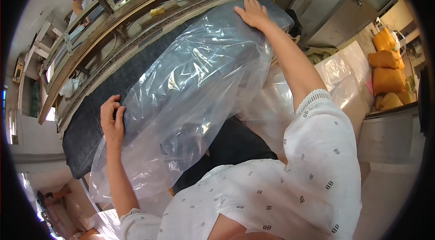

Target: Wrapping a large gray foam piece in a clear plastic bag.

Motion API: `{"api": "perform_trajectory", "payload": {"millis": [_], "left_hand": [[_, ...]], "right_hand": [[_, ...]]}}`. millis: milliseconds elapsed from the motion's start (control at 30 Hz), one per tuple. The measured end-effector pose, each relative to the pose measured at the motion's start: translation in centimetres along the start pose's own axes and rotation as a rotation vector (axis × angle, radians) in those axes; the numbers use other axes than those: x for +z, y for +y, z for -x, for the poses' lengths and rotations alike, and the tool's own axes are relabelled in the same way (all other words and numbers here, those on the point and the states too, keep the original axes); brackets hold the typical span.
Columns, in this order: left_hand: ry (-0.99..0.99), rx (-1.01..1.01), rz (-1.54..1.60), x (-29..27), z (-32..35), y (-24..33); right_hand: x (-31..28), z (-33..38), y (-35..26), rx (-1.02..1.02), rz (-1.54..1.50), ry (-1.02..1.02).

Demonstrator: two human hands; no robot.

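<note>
A large clear plastic bag (190,99) is spread over a long dark grey fabric roll (90,135) lying on the counter (108,36). Its near edge is pinched by the curled fingers of the left hand (112,120). The right hand (252,13) is pressed flat on the far end, fingers spread. Orange sacks (387,67) are stacked well apart at right.

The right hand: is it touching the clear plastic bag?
Touching. In the head view the right hand lies flat, palm down, on the far end of the clear plastic bag, with no gap visible.
</note>
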State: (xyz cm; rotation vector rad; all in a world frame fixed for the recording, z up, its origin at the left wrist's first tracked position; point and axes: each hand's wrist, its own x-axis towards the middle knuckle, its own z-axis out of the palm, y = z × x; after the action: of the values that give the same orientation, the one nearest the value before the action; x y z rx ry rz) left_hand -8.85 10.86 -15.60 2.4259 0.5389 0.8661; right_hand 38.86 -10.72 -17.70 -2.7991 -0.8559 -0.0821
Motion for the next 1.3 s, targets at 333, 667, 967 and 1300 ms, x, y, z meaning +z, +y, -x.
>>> {"api": "perform_trajectory", "payload": {"millis": [333,667,967,1300], "left_hand": [[0.28,-0.388,-0.109,-11.4,12.9,-4.3],[0.158,-0.091,-1.036,-18.2,23.0,5.7],[0.491,-0.635,-0.59,-9.8,28.3,3.2],[0.899,-0.47,-0.087,-14.3,6.5,-8.3]], "right_hand": [[1.0,9.0,-5.9,-0.687,-0.029,0.119],[-1.3,10.6,-11.0,-0.874,-0.207,0.093],[0.2,1.4,-10.8,-0.687,-0.814,-0.42],[1.9,0.5,-13.2,-0.171,-0.821,0.569]]}}
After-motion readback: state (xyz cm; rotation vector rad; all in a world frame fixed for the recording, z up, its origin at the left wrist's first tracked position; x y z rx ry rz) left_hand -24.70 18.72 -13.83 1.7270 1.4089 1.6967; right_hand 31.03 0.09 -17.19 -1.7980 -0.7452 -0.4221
